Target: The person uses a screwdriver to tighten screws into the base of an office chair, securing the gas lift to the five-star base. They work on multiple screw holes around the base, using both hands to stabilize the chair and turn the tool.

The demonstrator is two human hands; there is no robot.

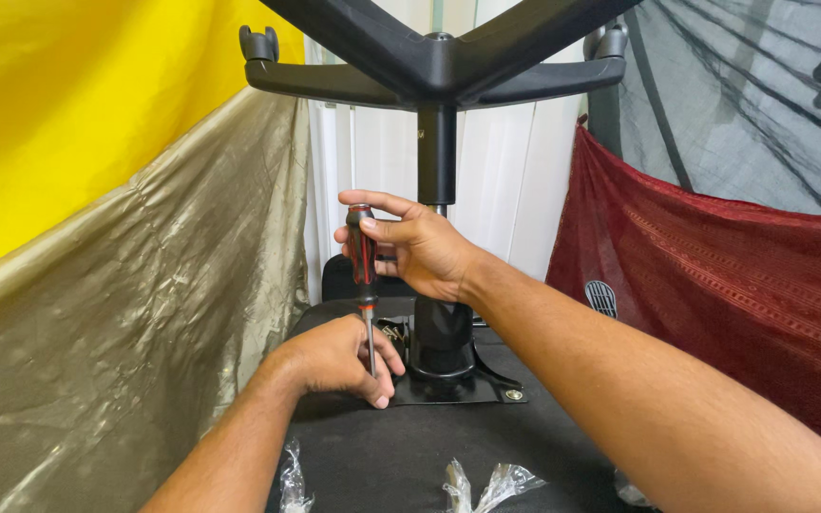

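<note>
My right hand (pixel 417 249) grips the red-and-black handle of a screwdriver (pixel 364 261) held upright. Its metal shaft runs down into my left hand (pixel 339 359), whose fingers pinch the shaft near the tip. The tip meets the black metal mounting plate (pixel 486 385) on the underside of an upturned black chair seat (pixel 401 451). The tip itself and any screw are hidden by my left hand. Just right of the hands rises the black gas-lift column (pixel 437 157), topped by the star-shaped chair base (pixel 439 62) with a caster socket (pixel 258 43) at an arm end.
Small clear plastic bags (pixel 486 484) lie on the seat near the front, another (pixel 294 484) at the left. A gold cloth (pixel 144 313) under yellow fabric (pixel 68 104) hangs at the left, a dark red cloth (pixel 715 294) and grey mesh (pixel 762 104) at the right, white curtains (pixel 505 180) behind.
</note>
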